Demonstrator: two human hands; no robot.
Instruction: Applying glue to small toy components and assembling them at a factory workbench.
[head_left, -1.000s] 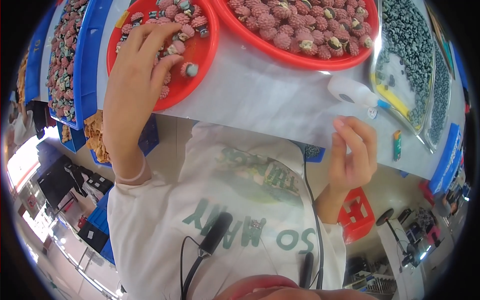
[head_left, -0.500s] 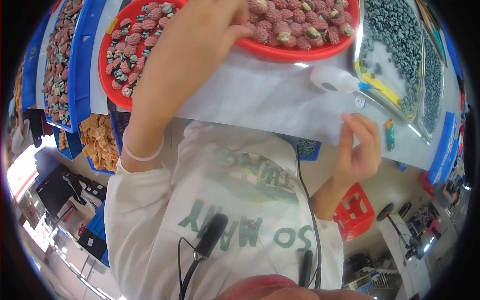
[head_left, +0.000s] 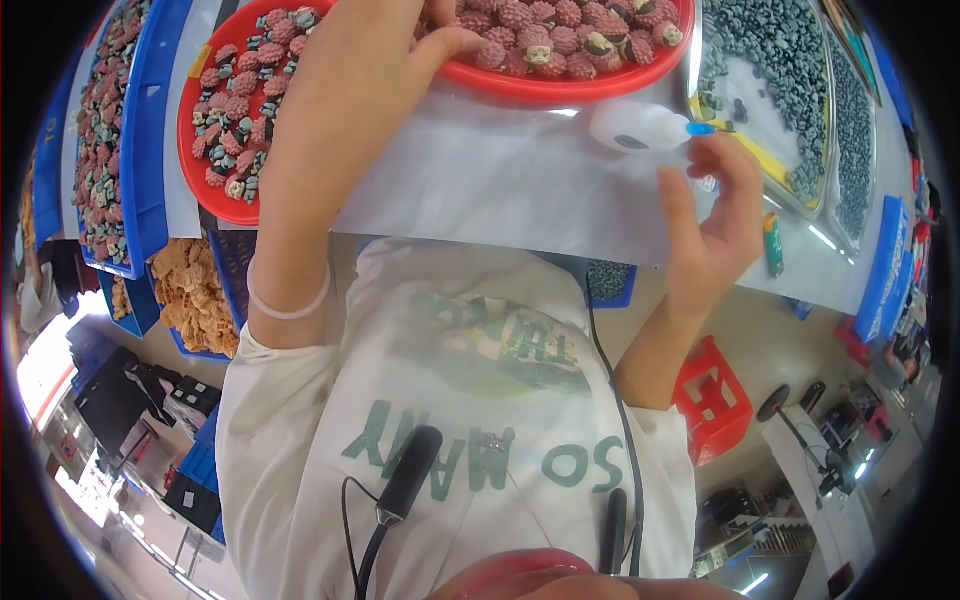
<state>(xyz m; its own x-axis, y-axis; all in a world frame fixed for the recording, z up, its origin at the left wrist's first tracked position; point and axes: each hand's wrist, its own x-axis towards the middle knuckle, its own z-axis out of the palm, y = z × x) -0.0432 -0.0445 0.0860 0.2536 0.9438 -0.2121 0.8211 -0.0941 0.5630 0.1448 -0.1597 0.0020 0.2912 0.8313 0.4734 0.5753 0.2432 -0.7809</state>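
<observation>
In the head view, the left hand (head_left: 370, 65) reaches over the near rim of the right red tray (head_left: 550, 90), among the pink pieces (head_left: 515, 15) heaped there. Its thumb is spread toward them; the other fingertips are partly cut off at the upper edge, so I cannot tell whether they pinch anything. A pale band (head_left: 290, 312) circles the left wrist.

The right hand (head_left: 715, 225) is half curled, thumb and forefinger apart, with nothing seen between them. The forefinger is just beside the blue tip (head_left: 702, 129) of a white bottle (head_left: 632, 127) lying on its side on the table (head_left: 450, 190); whether they touch is unclear.

More pink pieces lie in the left red tray (head_left: 228, 207), partly hidden by the left forearm, and in a blue bin (head_left: 150, 140) farther left. Right of the bottle, dark pieces (head_left: 770, 60) fill much of a clear tray, with a yellow strip (head_left: 765, 165) along its side. A small green tube (head_left: 773, 245) is near the right hand. Below the table are tan pieces (head_left: 197, 300) and a red crate (head_left: 712, 400)
</observation>
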